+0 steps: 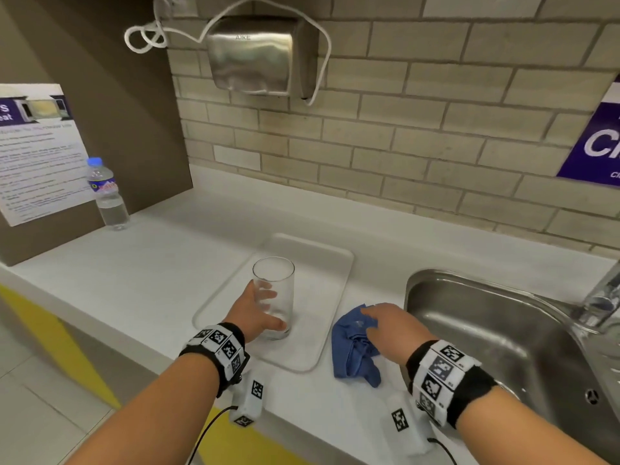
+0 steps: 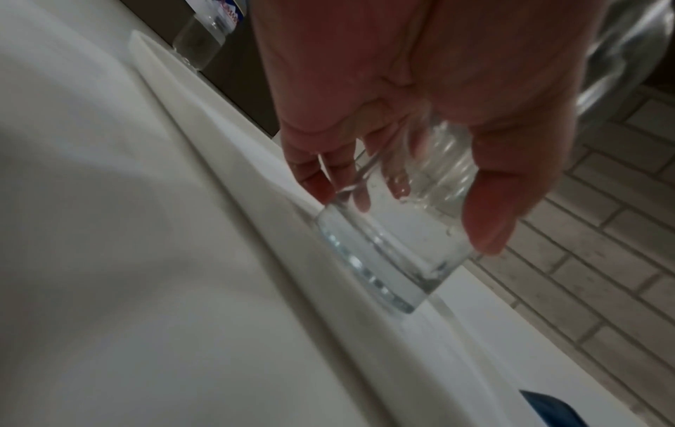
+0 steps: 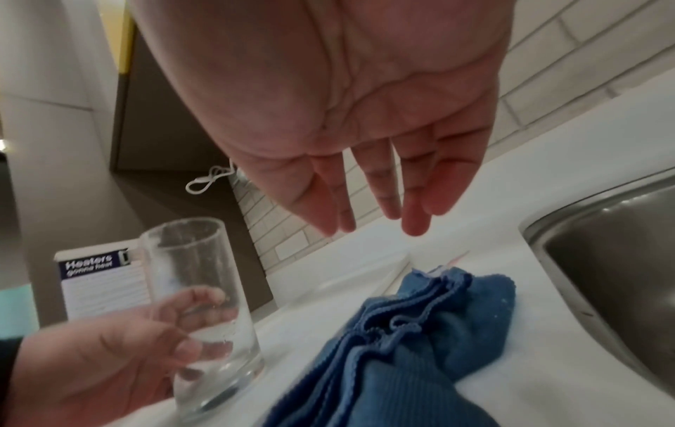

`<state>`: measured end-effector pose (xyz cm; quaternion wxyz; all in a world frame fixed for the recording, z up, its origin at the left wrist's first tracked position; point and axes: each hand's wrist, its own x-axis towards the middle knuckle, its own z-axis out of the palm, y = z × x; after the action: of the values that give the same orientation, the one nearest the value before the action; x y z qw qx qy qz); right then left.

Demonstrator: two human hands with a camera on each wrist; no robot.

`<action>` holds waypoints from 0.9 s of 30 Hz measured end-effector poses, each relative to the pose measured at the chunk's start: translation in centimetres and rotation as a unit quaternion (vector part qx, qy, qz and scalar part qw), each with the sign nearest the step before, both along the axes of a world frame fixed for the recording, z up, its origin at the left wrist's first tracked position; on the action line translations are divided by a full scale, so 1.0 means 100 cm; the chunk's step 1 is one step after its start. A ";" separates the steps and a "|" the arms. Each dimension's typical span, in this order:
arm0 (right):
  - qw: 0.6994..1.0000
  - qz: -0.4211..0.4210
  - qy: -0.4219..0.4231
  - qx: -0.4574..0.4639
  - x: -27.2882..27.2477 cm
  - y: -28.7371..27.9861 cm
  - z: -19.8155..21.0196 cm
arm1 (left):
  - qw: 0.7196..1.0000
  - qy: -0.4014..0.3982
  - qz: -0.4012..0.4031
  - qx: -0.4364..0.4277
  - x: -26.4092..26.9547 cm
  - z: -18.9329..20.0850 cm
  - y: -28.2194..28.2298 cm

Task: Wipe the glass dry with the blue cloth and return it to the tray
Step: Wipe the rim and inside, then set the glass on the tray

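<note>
A tall clear glass [image 1: 273, 280] stands upright on the white tray [image 1: 318, 263] on the counter. My left hand [image 1: 273, 310] grips its lower half, thumb on the near side and fingers curled round the far side. In the left wrist view the glass [image 2: 383, 254] sits on its base within the left hand [image 2: 405, 215]. The crumpled blue cloth [image 1: 352, 350] lies on the counter just right of the tray. My right hand [image 1: 375, 322] hovers over it with straight fingers; in the right wrist view the right hand [image 3: 376, 222] is above the cloth [image 3: 420, 332], not touching it.
A steel sink [image 1: 503, 330] with a faucet [image 1: 600, 303] lies right of the cloth. A water bottle [image 1: 107, 193] stands at the back left by a brown panel. A hand dryer [image 1: 258, 55] hangs on the tiled wall. The counter's front edge is near my wrists.
</note>
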<state>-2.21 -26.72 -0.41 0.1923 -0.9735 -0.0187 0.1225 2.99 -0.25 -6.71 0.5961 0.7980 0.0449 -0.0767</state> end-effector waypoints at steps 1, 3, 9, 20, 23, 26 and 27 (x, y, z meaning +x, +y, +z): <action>1.000 -0.010 -0.003 0.020 -0.001 -0.003 0.001 | 1.000 0.002 0.004 -0.005 0.002 0.000 0.001; 0.999 -0.021 -0.006 0.043 -0.003 -0.010 0.001 | 1.000 0.002 0.010 -0.012 0.007 -0.001 0.003; 0.996 -0.040 -0.009 0.078 -0.014 -0.016 0.005 | 1.000 0.011 -0.019 0.002 0.019 -0.002 0.003; 0.994 -0.057 -0.027 0.094 -0.031 -0.034 0.011 | 0.997 0.020 -0.043 0.057 0.026 -0.007 0.003; 0.993 -0.074 -0.020 0.093 -0.042 -0.047 0.012 | 0.993 0.044 -0.050 0.093 0.017 0.004 0.000; 0.991 -0.076 -0.035 0.105 -0.059 -0.068 0.016 | 0.994 0.070 -0.050 0.062 0.011 0.009 0.003; 0.990 -0.082 -0.030 0.110 -0.068 -0.078 0.019 | 0.995 0.077 -0.036 0.050 0.006 0.016 0.004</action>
<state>-9.00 -34.51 1.48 0.3070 -0.9479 0.0418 0.0739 3.56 0.19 -5.08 0.5468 0.8198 0.0653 -0.1568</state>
